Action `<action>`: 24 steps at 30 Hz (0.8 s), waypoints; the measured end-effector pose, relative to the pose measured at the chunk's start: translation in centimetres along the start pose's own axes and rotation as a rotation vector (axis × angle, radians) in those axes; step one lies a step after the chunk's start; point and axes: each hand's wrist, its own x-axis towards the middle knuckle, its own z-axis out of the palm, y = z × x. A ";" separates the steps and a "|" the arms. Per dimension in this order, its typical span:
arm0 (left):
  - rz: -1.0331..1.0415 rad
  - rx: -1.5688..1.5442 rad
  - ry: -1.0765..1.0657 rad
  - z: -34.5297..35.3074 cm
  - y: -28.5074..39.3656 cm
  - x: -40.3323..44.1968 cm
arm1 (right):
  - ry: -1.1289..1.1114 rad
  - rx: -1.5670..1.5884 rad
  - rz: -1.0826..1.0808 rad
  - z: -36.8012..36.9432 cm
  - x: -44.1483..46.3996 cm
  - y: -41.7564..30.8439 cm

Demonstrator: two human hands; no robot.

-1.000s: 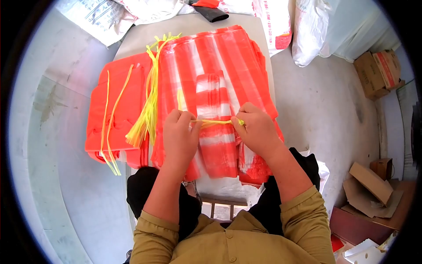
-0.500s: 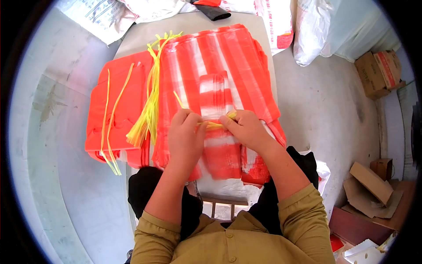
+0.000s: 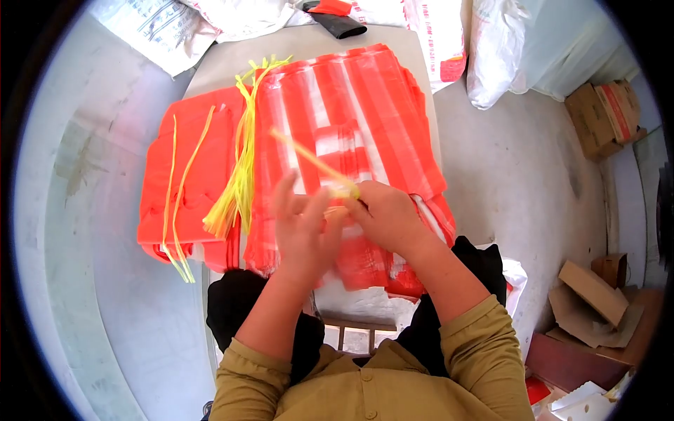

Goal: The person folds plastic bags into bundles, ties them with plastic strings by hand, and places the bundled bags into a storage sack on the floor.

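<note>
A narrow folded bundle of red-and-white striped plastic bags lies on a wide stack of striped bags. My right hand is closed on a yellow strip at the bundle's middle, and one end of the strip sticks out to the upper left. Just left of it, my left hand is blurred, with its fingers raised and apart. A bunch of yellow strips lies along the stack's left edge. Farther left, two loose strips lie on a red bag stack.
The table bears the stacks. White printed sacks and a black-and-red item are at its far edge. Cardboard boxes stand on the floor at right, with an open carton nearer. A wooden frame shows below the table edge.
My left hand has let go of the yellow strip and its fingers have spread. My right hand has shifted slightly left with the strip, whose free end now points up and left.
</note>
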 end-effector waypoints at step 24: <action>-0.672 -0.345 -0.349 1.3 -1.4 -0.4 | -0.076 0.274 -0.029 -1.9 0.0 0.0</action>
